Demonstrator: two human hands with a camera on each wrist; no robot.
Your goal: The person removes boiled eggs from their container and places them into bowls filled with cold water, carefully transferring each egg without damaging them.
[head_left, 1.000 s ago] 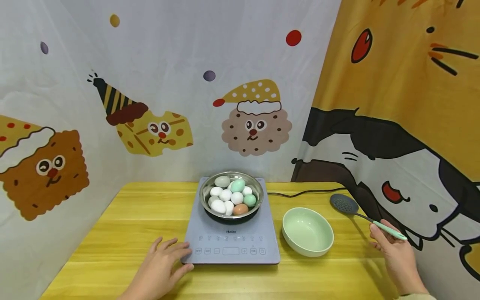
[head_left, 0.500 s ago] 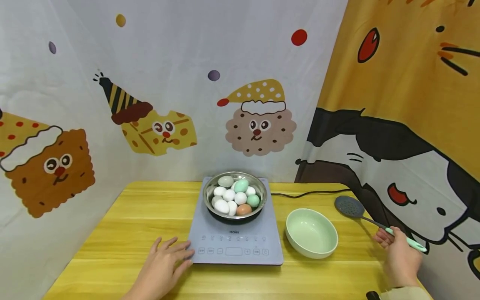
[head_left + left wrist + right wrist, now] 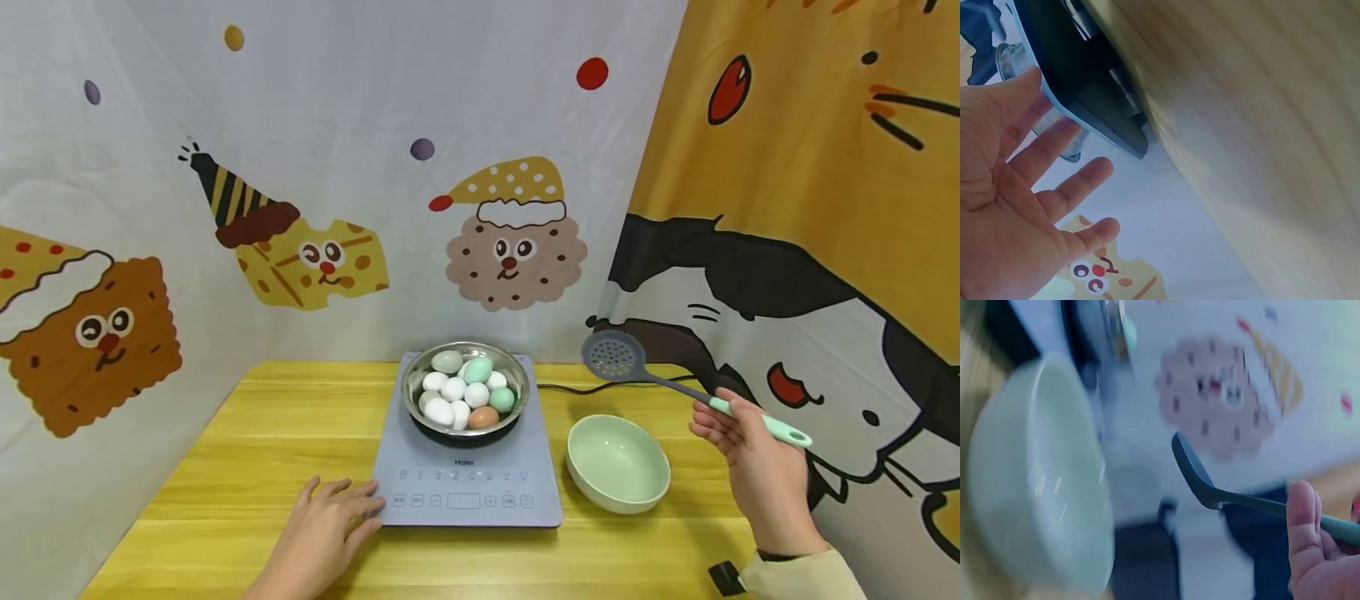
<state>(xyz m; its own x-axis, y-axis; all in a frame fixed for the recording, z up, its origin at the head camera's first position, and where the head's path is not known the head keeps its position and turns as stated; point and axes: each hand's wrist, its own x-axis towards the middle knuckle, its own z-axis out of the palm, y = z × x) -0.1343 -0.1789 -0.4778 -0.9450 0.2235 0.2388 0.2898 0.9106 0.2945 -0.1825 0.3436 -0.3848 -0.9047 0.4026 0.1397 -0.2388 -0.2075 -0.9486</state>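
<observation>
Skimmer: a dark grey perforated skimmer (image 3: 615, 357) with a mint-green handle, held in the air well above the table; its head points left, apart from the bowl and the pan.
Right hand: the right hand (image 3: 761, 462) has its grip closed round the skimmer's handle, fingers and thumb curled; a cream sleeve (image 3: 806, 577) covers the wrist.
Left hand: the left hand (image 3: 322, 525) has its grip loose, fingers spread and holding nothing, fingertips at the cooktop's near left corner; how firmly they press I cannot tell.
Cooktop: a flat pale blue-grey induction cooktop (image 3: 420, 462), lettered Haier, its button panel on the near side.
Pan: a round shiny metal pan (image 3: 517, 379) on the far part of the cooktop, heaped with eggs.
Eggs: mostly white eggs (image 3: 476, 394), with two pale green, a greyish one far left and a brown one near.
Bowl: a round pale green glossy bowl (image 3: 618, 458) on the table, just right of the cooktop.
Table: a yellow wood-grain table (image 3: 285, 433), a thin black cord (image 3: 570, 390) at the far right.
</observation>
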